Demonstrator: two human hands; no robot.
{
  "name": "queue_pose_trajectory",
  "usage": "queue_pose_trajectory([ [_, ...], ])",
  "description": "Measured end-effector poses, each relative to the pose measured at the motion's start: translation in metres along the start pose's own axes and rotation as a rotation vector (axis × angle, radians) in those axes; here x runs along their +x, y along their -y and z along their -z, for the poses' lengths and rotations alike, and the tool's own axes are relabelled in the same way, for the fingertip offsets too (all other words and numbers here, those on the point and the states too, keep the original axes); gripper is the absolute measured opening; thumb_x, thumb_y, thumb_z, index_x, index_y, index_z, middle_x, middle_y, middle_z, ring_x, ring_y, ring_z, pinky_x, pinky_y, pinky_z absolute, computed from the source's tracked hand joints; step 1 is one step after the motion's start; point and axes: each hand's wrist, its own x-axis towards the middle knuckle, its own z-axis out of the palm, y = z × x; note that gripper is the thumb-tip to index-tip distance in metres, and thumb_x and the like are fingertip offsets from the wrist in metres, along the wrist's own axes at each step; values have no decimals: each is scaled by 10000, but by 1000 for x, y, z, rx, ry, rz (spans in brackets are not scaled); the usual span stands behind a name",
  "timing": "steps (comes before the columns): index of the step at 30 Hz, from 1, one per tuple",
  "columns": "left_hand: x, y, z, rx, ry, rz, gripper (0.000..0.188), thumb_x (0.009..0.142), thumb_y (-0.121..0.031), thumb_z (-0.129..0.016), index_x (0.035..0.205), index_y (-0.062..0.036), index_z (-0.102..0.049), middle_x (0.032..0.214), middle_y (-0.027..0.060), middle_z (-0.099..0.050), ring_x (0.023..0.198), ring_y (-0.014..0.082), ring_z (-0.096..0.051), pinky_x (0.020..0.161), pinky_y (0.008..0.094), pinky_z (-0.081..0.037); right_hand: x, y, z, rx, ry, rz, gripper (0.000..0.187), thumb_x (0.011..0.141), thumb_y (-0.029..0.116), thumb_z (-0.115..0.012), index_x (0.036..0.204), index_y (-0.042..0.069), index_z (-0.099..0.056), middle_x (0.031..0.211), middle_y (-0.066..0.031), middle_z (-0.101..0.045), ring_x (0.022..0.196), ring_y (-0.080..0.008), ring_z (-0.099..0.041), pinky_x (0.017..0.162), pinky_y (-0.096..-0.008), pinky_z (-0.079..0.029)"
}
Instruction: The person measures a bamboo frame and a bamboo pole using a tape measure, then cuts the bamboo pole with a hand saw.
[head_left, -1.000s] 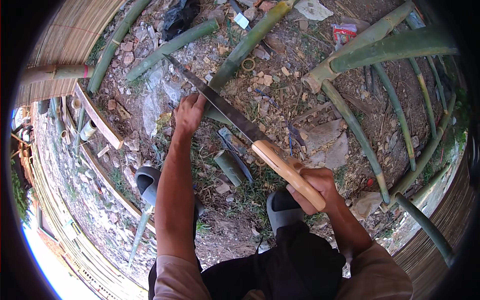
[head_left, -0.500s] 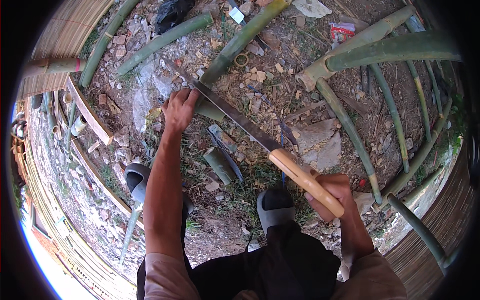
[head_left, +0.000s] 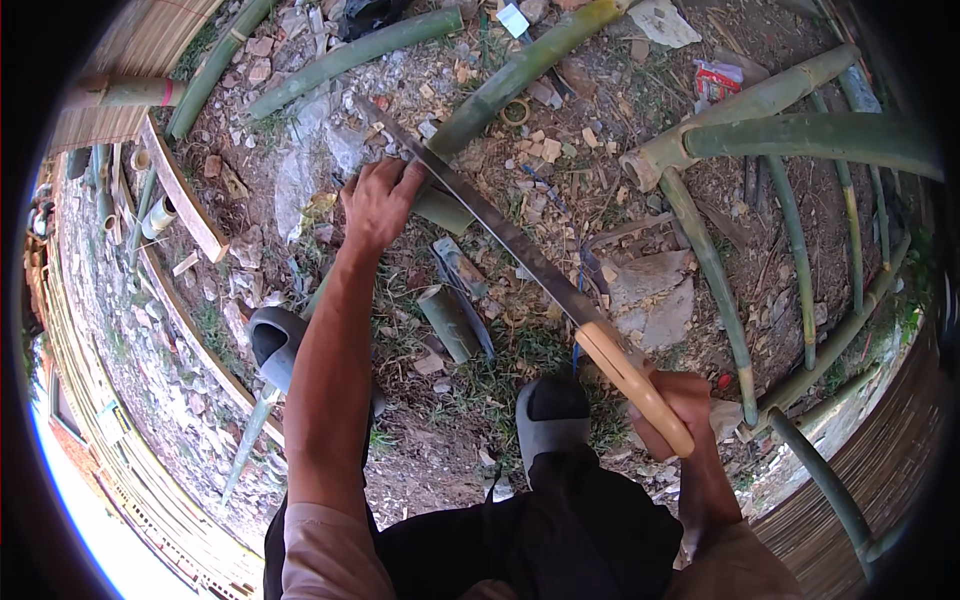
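Note:
My right hand (head_left: pixel 682 405) grips the light wooden handle of a handsaw (head_left: pixel 508 238). Its long dark blade runs up and to the left, crossing a green bamboo pole (head_left: pixel 535 72) close to the pole's near end. Just left of the blade, my left hand (head_left: pixel 378 205) presses on that bamboo, thumb beside the blade and fingers partly wrapped round the far side. A short end of the pole shows on the near side of the blade. Whether the teeth have cut into it is hidden from view. A short bamboo piece (head_left: pixel 448 322) lies on the ground nearer my feet.
Wood chips and stones litter the ground. Another bamboo length (head_left: pixel 360 62) lies far left. At right stands a jumble of bamboo poles (head_left: pixel 790 135). A flat stone slab (head_left: pixel 655 305) lies right of the saw. A curved wooden plank (head_left: pixel 185 190) is at left; my grey shoe (head_left: pixel 553 425) is near.
The view has shifted slightly, so the scene sits further right. The saw handle has drawn a little farther from my left hand, toward the lower right. Both grips stay the same.

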Motion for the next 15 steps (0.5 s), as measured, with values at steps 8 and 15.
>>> queue_pose_trajectory([
  [8,-5,-37,20,84,63,-34,574,840,-510,-735,1185,-57,-665,1171,117,-669,1205,316,-576,1047,528,-361,65,-14,-23,8,46,13,69,764,-2,-700,745,10,-635,637,-100,-590,503,-220,-604,471,-329,-446],
  [15,-7,-52,18,93,26,21,581,849,-510,-732,1214,-65,-646,1208,107,-669,1245,319,-553,1037,524,-372,15,3,1,-48,-21,81,29,773,8,-686,767,6,-658,651,-103,-608,534,-221,-638,499,-310,-470],
])
